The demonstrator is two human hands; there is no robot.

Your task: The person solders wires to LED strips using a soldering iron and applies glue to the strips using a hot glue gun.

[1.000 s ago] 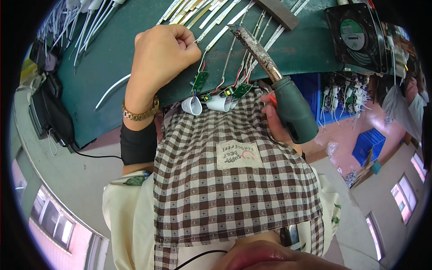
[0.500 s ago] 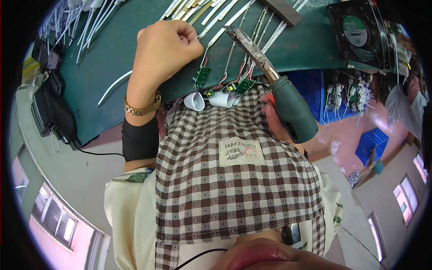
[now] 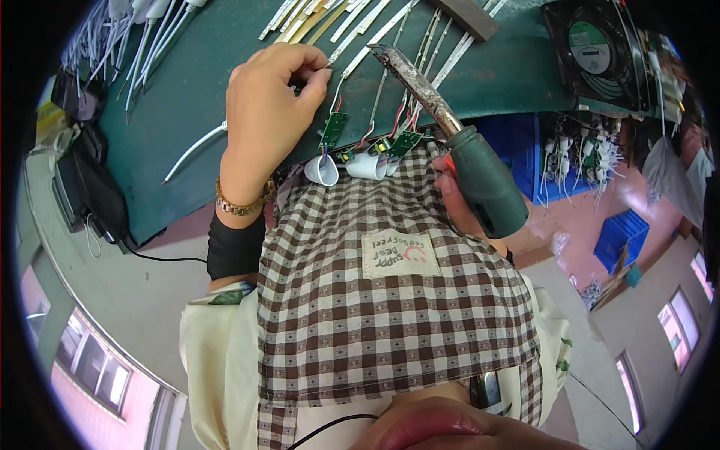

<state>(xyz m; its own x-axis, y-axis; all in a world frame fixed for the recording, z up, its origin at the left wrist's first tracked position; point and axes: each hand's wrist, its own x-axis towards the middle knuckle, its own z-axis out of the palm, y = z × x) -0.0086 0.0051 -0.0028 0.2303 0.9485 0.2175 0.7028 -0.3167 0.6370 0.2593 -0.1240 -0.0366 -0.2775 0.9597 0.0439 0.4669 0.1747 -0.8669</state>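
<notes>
My right hand (image 3: 459,201), mostly hidden behind the handle, grips a soldering iron (image 3: 491,180) with a dark green handle. Its scorched metal shaft slants up and left to a tip near the end of a narrow LED strip (image 3: 375,39). My left hand (image 3: 270,109) is closed over the bench, thumb and forefinger pinched beside another LED strip (image 3: 346,46). A small dark piece shows between those fingers, too hidden to name. A white cable (image 3: 193,150) runs in under the left wrist. Between the hands, a green circuit board (image 3: 334,129) hangs on wires above a white cup-shaped housing (image 3: 322,171).
More circuit boards (image 3: 405,144) and white housings (image 3: 367,166) lie at the bench edge. A dark bar (image 3: 469,19) rests across strips at the back. A black fan (image 3: 598,56) stands right; white cables (image 3: 154,37) are heaped left. A blue crate (image 3: 621,241) sits below right.
My left hand has drawn slightly nearer, and the gap between thumb and forefinger shows more. The iron's tip has shifted slightly left; my right hand still grips the handle.
</notes>
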